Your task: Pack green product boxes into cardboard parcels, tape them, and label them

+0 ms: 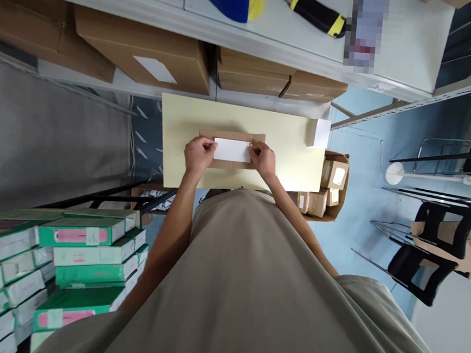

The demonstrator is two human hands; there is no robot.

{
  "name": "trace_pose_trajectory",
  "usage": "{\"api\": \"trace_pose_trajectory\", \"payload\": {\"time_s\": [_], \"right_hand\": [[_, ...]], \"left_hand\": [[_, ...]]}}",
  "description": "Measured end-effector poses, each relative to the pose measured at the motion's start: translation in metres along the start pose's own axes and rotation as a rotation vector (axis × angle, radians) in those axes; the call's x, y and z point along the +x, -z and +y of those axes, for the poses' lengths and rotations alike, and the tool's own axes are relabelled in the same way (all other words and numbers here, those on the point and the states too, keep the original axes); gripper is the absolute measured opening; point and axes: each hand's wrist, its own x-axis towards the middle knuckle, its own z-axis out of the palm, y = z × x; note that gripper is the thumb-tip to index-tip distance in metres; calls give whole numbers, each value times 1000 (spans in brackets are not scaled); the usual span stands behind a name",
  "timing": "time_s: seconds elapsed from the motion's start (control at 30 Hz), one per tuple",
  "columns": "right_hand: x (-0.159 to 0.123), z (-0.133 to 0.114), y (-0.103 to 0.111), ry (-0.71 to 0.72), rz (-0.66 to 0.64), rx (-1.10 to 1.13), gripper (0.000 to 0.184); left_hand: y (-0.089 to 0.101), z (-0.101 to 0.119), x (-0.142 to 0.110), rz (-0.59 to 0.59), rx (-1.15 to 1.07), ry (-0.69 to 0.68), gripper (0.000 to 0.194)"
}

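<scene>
A blank-looking white label [232, 150] lies over a flat brown cardboard box [230, 164]. The label's left end is pinched between the thumb and fingers of my left hand [199, 154]. At its right end, beside a small yellow spot, my right hand [263, 159] pinches it in the same way. Both hands rest close to the cardboard, which shows above and below the label. Whether the label touches the cardboard all along I cannot tell. Beneath is a pale yellow tabletop [293, 173].
A small white block or stack [319, 134] stands at the table's right corner. An open carton [341, 201] of small boxes is on the right. A shelf [408, 54] overhead bears tape rolls [236, 2] and a utility knife [319, 13]. Green-and-white boxes [90, 257] are stacked at lower left.
</scene>
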Motion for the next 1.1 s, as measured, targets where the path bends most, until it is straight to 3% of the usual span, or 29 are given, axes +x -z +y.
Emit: {"api": "trace_pose_trajectory", "payload": {"time_s": [0.53, 0.9, 1.0, 1.1], "right_hand": [[2, -8, -1, -115, -59, -141, 14], [2, -8, -4, -148, -38, -249, 14], [-3, -4, -4, -72, -14, -289, 22], [-16, -1, -5, 144, -10, -380, 44]], "left_hand": [[3, 8, -11, -33, 150, 22, 15], [-9, 4, -16, 25, 203, -39, 17], [-8, 4, -16, 18, 203, -26, 18], [-4, 4, -13, -22, 184, 0, 18]]}}
